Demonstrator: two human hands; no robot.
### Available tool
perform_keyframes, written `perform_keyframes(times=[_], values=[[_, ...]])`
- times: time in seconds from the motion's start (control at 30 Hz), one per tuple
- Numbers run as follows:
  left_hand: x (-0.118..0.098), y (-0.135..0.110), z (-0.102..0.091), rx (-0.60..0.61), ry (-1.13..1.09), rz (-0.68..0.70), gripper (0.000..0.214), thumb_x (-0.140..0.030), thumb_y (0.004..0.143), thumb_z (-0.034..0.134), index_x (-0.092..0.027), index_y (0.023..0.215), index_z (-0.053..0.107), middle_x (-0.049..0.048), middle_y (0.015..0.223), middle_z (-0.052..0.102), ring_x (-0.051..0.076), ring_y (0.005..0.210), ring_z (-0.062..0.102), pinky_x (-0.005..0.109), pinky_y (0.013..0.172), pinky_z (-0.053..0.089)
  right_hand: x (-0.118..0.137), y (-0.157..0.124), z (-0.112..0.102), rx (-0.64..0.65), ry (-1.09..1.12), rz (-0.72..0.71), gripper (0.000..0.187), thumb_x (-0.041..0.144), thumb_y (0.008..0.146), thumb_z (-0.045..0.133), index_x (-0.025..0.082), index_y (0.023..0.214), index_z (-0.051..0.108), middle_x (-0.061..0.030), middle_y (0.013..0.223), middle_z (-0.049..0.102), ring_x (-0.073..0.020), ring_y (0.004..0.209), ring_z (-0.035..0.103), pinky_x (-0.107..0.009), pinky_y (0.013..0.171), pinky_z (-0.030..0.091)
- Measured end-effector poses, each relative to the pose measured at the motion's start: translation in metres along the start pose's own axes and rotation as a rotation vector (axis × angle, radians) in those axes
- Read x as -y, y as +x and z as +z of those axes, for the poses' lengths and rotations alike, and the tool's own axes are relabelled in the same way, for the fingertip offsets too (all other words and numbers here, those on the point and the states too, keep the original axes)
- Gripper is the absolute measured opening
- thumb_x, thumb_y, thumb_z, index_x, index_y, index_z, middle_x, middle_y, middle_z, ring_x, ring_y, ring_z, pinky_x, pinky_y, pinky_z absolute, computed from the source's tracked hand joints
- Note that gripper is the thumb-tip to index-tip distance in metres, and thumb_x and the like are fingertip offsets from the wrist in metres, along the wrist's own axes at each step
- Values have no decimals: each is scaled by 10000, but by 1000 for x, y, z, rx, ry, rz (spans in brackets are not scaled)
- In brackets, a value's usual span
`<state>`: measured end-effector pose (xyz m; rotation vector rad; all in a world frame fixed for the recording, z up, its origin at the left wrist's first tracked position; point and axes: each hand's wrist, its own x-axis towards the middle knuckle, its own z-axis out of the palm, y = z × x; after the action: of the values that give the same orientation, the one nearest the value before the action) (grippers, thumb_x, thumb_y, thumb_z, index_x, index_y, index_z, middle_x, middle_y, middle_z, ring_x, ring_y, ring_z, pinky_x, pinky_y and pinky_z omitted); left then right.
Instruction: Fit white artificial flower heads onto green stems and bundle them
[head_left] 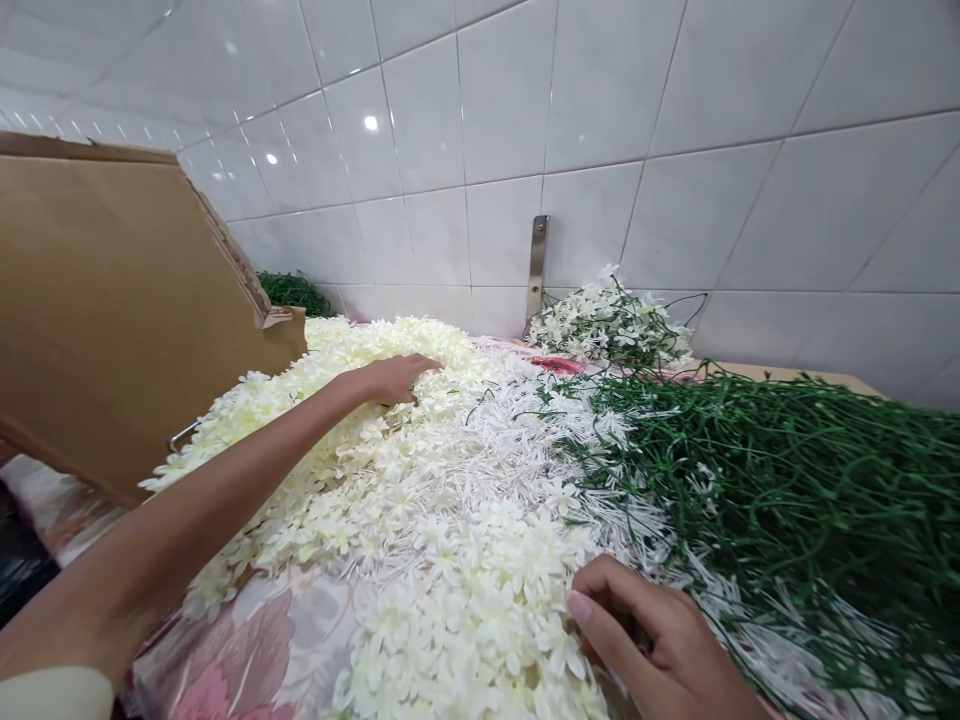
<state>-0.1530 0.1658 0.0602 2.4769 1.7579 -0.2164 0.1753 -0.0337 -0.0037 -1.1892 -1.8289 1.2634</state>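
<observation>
My left hand (397, 378) reaches far forward over a wide heap of cream-white artificial flowers (345, 450). Its index finger is stretched out and its thumb is apart, touching the blossoms; the other fingertips are hidden. Closer in, my right hand (652, 630) is curled, thumb and index finger close together at the edge of a nearer mound of the same flowers (472, 620). Whatever it holds, if anything, cannot be made out. Between the hands lie many thin white stalks (510, 430). Green plastic stems (795, 470) are piled to the right of them.
A large cardboard sheet (127, 290) stands at the left. Against the tiled wall (600, 100) sits a bunch of white flowers on green stems (611, 325), near a metal bracket (537, 265). More greenery (292, 292) lies behind the cardboard. A floral-patterned cloth (262, 640) lies underneath.
</observation>
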Motion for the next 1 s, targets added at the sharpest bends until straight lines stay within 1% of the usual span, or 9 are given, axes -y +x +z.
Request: perform_keyframes(times=[0.1,0.17,0.33,0.43,0.53,0.63,0.73,0.87,1.0], values=[[4,6,5,-13,-12,-29,818,-214,757,596,-345,1446,176,98,1530,197,340,1343,321,454,986,406,1,0,0,3,10,0,389,490,891,385,176,675,460,44,555,340,-98,522,308,-224,500,238],[3,11,10,-25,-32,-47,771,-245,802,602,-307,1447,185,123,1521,203,338,1324,346,483,981,416,2,0,0,-2,4,1,373,473,889,392,176,673,458,44,550,344,-98,521,315,-225,504,242],[-2,20,16,-58,-105,-82,462,-321,892,545,-200,1320,419,115,1358,434,257,1161,507,472,946,465,4,0,-1,-6,-22,-5,341,435,888,393,178,674,459,43,553,355,-99,520,332,-226,507,252],[-1,17,8,-74,-154,-100,415,-320,893,546,-186,1277,463,109,1304,484,239,1116,536,456,927,479,4,0,-1,-2,-31,3,346,440,889,386,178,675,460,45,554,347,-98,516,326,-228,509,248],[5,9,-6,-103,-209,-140,405,-336,883,560,-180,1250,489,104,1277,511,236,1100,549,440,916,484,4,0,-2,11,-9,10,353,458,879,397,178,672,452,49,549,336,-97,514,307,-228,504,235],[13,0,-19,-147,-279,-180,438,-399,836,604,-175,1205,529,96,1249,553,245,1078,572,418,910,484,5,0,-1,21,27,26,346,463,872,406,182,674,444,52,538,335,-97,508,292,-231,498,221],[19,-10,-25,-185,-367,-218,581,-523,701,685,-190,1162,564,86,1212,604,288,1065,590,354,863,507,6,0,-1,14,38,28,348,465,868,408,182,671,450,49,536,341,-98,510,302,-233,502,222],[24,-20,-23,-239,-476,-262,733,-601,556,739,-209,1154,576,92,1217,611,324,1101,574,329,867,508,7,0,-1,25,27,27,356,472,869,400,180,672,455,49,540,342,-96,507,296,-231,499,222],[28,-24,-18,-279,-561,-315,793,-636,524,740,-188,1157,576,128,1212,609,355,1124,557,368,880,503,7,0,-1,35,30,46,347,472,871,395,185,683,447,52,529,346,-94,492,290,-228,479,219]])
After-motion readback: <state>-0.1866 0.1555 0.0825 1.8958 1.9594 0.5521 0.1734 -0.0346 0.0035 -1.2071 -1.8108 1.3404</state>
